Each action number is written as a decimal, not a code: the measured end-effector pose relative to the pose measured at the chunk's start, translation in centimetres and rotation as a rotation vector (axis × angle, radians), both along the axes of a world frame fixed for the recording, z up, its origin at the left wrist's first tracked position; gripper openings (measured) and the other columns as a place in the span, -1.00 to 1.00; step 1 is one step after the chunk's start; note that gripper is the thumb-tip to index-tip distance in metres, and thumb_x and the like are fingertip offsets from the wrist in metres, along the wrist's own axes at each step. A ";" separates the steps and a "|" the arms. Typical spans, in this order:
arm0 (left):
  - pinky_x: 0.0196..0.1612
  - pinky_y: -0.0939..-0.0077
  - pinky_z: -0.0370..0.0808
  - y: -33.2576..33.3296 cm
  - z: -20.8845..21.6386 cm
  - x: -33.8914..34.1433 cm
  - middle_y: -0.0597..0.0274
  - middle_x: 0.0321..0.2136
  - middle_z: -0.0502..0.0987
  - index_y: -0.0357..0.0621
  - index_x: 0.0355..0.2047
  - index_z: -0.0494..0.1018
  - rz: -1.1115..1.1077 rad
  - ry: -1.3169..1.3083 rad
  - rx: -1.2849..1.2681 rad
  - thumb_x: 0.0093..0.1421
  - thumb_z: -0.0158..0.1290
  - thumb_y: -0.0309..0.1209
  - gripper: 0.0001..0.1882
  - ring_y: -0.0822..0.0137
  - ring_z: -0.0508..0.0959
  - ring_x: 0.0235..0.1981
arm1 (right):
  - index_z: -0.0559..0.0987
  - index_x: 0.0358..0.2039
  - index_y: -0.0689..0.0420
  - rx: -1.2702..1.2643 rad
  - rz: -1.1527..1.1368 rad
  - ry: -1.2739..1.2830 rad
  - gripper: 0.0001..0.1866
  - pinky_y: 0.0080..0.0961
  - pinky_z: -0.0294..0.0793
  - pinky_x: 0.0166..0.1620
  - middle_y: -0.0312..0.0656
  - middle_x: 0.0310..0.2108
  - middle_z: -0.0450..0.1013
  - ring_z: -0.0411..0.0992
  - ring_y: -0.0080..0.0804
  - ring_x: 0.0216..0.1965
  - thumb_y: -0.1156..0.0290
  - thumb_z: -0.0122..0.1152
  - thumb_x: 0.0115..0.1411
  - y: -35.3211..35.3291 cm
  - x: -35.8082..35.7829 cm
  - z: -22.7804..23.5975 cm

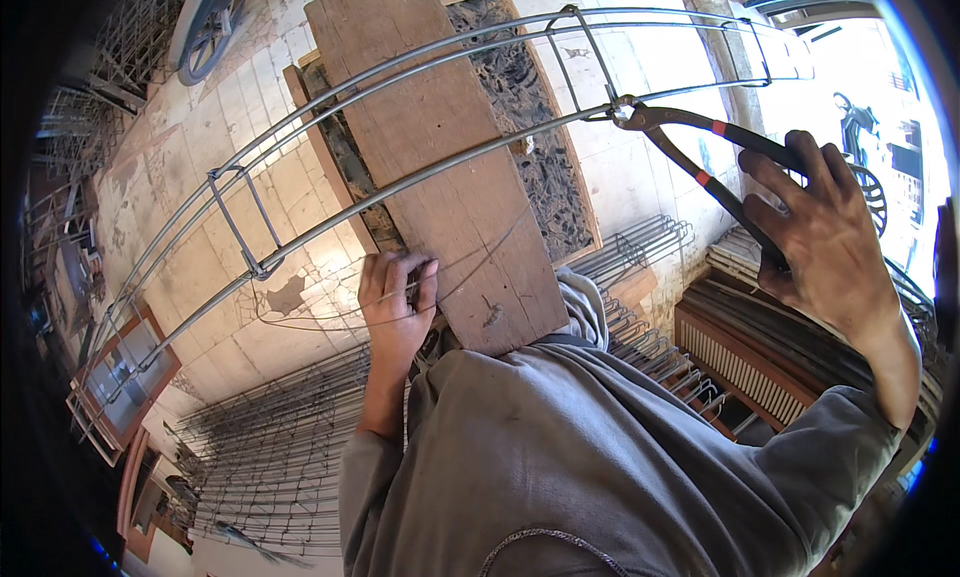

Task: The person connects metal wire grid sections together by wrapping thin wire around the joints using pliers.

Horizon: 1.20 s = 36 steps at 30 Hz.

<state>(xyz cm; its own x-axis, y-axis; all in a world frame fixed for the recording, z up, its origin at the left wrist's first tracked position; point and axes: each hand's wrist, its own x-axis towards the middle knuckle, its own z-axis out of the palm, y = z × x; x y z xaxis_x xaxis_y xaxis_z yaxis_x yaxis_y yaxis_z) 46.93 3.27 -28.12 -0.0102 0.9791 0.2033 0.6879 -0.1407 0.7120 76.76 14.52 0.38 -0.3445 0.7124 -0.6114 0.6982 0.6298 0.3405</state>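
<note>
Rebar-fabrication workshop, rough and open to daylight on the right. Evidence: long steel cage (420, 117) of bars and rectangular stirrups lying across a worn wooden plank (440, 147) used as a bench. Finished cages stacked on the floor (270, 457) lower left, more bent bar pieces piled right of the plank (640, 247). Cracked, stained tile floor (240, 107). Tying pincers (700, 147) with red-banded handles in use at a bar joint. Wheel of a cart (205, 27) parked top left.
</note>
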 end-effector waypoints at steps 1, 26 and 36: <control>-0.30 0.29 0.44 -0.4 1.3 -0.5 0.14 -0.45 0.45 -0.19 -0.39 0.47 0.037 0.031 0.009 0.08 0.22 -0.47 -0.86 0.12 0.48 -0.37 | 0.61 -0.18 0.08 -0.015 0.050 0.033 -0.38 0.05 0.16 0.30 -0.24 0.17 0.29 0.12 -0.01 0.26 0.40 0.50 -0.43 1.1 -0.4 -0.5; -0.58 0.41 0.52 15.0 5.4 12.6 0.20 -0.48 0.61 -0.13 -0.35 0.52 -0.302 0.213 0.052 0.21 0.11 -0.13 -0.70 0.22 0.64 -0.56 | 0.68 -0.16 -0.04 0.281 0.290 -0.112 -0.70 -0.04 0.08 0.38 -0.46 0.11 0.41 0.15 -0.20 0.30 0.46 0.21 0.05 1.3 -2.9 -0.5; -0.58 0.41 0.51 14.8 5.6 12.2 0.26 -0.53 0.61 -0.08 -0.41 0.52 -0.265 0.147 0.006 0.21 0.10 -0.05 -0.66 0.25 0.63 -0.59 | 0.65 -0.24 -0.09 0.452 0.495 -0.127 -0.72 0.02 0.06 0.40 -0.44 0.33 0.06 0.00 -0.27 0.36 0.44 0.34 -0.03 2.1 -0.8 -0.7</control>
